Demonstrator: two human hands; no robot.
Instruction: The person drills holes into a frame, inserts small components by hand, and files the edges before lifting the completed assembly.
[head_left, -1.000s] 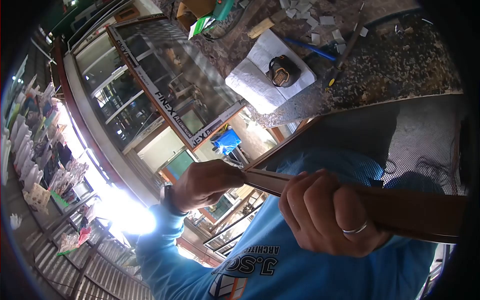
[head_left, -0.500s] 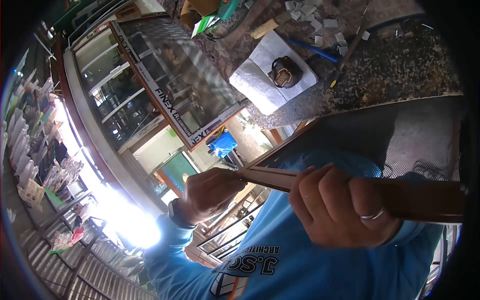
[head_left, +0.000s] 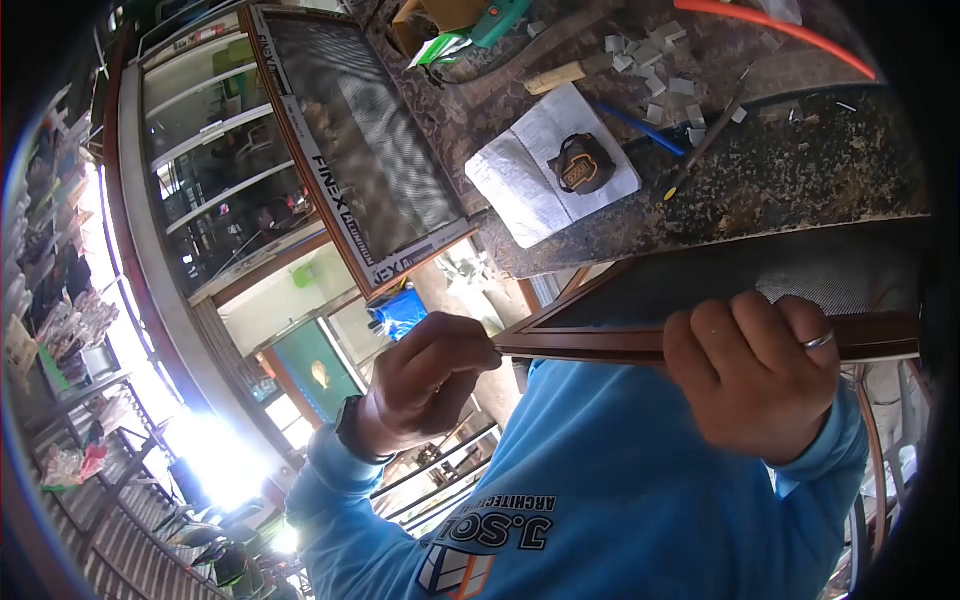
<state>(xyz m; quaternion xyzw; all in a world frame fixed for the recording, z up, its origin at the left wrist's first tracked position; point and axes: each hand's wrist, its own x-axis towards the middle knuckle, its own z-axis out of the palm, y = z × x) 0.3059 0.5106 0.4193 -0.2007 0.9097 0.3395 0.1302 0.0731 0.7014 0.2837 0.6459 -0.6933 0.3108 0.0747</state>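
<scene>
A brown-framed window screen (head_left: 590, 343) with dark mesh (head_left: 690, 292) is held up between my hands, close to my body. My left hand (head_left: 428, 378), with a watch at the wrist, is closed with its fingertips at the frame's left corner. Whether it also pinches something small there is hidden. My right hand (head_left: 752, 372), with a ring on one finger, wraps over the near rail farther right, knuckles up. Just beyond the screen is the edge of a worn, stained workbench (head_left: 800, 180).
On the bench lie an open notebook (head_left: 515, 190) with a tape measure (head_left: 582, 165) on it, a blue pen (head_left: 640, 130), a thin tool with a yellow tip (head_left: 705, 140), several grey pieces (head_left: 650, 65) and a red tube (head_left: 790, 30). Another mesh screen (head_left: 370, 130) leans at left.
My right hand has shifted to the right along the rail, and the frame has turned to lie more level in view. My left hand stays at the corner. The camera view has shifted slightly.
</scene>
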